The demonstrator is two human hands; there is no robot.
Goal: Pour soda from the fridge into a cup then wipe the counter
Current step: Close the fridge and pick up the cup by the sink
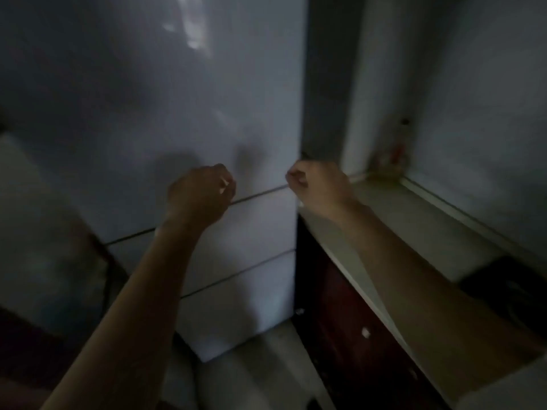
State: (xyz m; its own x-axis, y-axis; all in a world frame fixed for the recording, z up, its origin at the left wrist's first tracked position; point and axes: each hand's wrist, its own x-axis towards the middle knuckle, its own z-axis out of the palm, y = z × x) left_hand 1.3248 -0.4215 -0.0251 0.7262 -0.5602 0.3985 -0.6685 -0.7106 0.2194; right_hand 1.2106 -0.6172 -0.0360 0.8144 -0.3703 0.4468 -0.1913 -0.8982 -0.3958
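Forearms (127, 306), left hand (199, 196), right hand (316, 184) curled against blurred fridge (148, 99)

pale grey fridge (183, 119), off-white counter (414, 220), dark red-brown cabinet (340, 306), light floor (266, 374)

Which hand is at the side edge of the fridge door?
The right hand, curled at the right edge of the fridge beside the counter. The left hand is fisted before the door face.
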